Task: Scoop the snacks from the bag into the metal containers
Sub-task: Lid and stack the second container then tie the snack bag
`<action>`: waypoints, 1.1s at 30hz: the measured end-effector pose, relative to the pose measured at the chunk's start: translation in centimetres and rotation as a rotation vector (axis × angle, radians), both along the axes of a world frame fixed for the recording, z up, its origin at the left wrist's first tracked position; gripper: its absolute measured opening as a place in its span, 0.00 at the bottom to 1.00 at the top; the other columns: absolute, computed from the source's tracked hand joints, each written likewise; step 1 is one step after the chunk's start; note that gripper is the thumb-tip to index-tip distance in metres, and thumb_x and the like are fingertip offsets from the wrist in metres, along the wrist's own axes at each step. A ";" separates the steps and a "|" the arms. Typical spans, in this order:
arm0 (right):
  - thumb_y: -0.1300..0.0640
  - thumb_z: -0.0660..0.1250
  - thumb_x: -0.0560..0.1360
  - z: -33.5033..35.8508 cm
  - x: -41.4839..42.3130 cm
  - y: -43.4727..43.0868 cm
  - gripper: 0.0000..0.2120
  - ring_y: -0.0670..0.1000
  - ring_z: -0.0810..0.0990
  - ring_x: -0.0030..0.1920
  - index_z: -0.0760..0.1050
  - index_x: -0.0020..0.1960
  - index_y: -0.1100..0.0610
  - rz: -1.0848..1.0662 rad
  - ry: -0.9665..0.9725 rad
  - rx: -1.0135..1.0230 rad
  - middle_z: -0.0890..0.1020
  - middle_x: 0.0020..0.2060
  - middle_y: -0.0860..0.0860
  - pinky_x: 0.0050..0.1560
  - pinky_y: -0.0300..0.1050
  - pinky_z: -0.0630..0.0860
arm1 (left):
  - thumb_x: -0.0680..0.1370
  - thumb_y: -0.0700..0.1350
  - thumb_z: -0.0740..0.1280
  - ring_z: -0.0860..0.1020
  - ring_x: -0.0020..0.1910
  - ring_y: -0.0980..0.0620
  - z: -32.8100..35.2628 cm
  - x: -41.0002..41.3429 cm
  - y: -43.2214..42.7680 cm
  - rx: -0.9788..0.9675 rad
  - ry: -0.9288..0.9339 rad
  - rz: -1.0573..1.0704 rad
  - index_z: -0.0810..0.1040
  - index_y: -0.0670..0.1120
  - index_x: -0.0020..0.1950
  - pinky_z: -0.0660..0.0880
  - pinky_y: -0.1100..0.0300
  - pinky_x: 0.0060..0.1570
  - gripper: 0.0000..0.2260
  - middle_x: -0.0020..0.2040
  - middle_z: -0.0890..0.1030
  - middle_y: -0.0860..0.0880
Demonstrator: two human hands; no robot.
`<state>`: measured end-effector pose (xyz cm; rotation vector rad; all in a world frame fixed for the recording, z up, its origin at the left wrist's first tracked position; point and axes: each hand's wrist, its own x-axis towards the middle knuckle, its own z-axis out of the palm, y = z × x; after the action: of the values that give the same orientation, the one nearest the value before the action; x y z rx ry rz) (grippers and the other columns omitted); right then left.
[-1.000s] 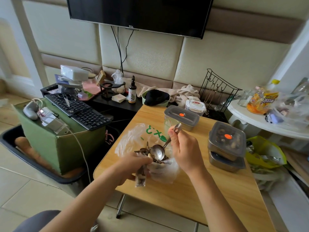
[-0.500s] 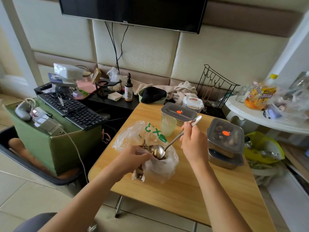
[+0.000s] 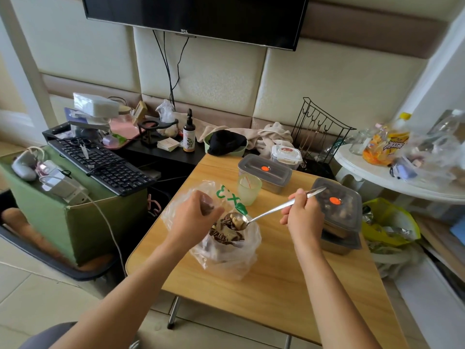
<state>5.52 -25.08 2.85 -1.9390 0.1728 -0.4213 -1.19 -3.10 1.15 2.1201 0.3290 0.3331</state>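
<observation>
On the wooden table [image 3: 276,285] I see the clear plastic bag [image 3: 226,258] of snacks. My left hand [image 3: 193,217] grips its rim, possibly holding something dark. My right hand [image 3: 304,217] pinches a loaded spoon [image 3: 254,217] over the bag.

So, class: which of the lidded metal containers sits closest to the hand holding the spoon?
The upper container of the stacked pair, right beside the right hand; the single one stands farther back, behind the green cup.
</observation>
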 end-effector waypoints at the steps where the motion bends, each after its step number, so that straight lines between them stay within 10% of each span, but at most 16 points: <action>1: 0.51 0.52 0.88 0.2 -0.2 0.0 0.19 0.51 0.80 0.27 0.76 0.47 0.57 -0.004 -0.031 0.000 0.82 0.33 0.54 0.30 0.40 0.73 | 0.78 0.51 0.74 0.80 0.42 0.60 -0.7 0.4 -0.3 -0.007 0.031 -0.015 0.75 0.46 0.59 0.75 0.69 0.36 0.15 0.45 0.81 0.56; 20: 0.52 0.53 0.88 2.7 -5.6 3.6 0.21 0.44 0.77 0.34 0.78 0.53 0.66 0.387 -0.933 -0.394 0.80 0.38 0.51 0.42 0.22 0.70 | 0.77 0.50 0.76 0.83 0.41 0.61 -2.5 2.1 -1.7 -0.210 -0.043 -0.078 0.67 0.48 0.69 0.77 0.70 0.35 0.26 0.51 0.83 0.52; 25: 0.51 0.52 0.89 2.8 -6.1 3.5 0.20 0.49 0.79 0.33 0.78 0.55 0.64 0.374 -0.977 -0.404 0.82 0.42 0.54 0.39 0.30 0.72 | 0.79 0.47 0.73 0.75 0.30 0.64 -2.4 2.1 -1.9 -0.260 -0.182 -0.087 0.66 0.48 0.68 0.72 0.69 0.32 0.23 0.38 0.75 0.54; 33: 0.51 0.53 0.89 3.0 -5.9 2.9 0.24 0.44 0.79 0.36 0.80 0.53 0.67 0.358 -0.925 -0.396 0.83 0.42 0.51 0.45 0.25 0.71 | 0.80 0.41 0.73 0.80 0.37 0.59 -2.8 2.6 -2.2 -0.274 -0.255 -0.107 0.59 0.46 0.73 0.77 0.67 0.38 0.29 0.48 0.78 0.44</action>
<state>-0.34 -22.20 5.81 -1.8929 -0.8949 -1.1104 1.38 -5.32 -1.64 1.7943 0.1048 0.4627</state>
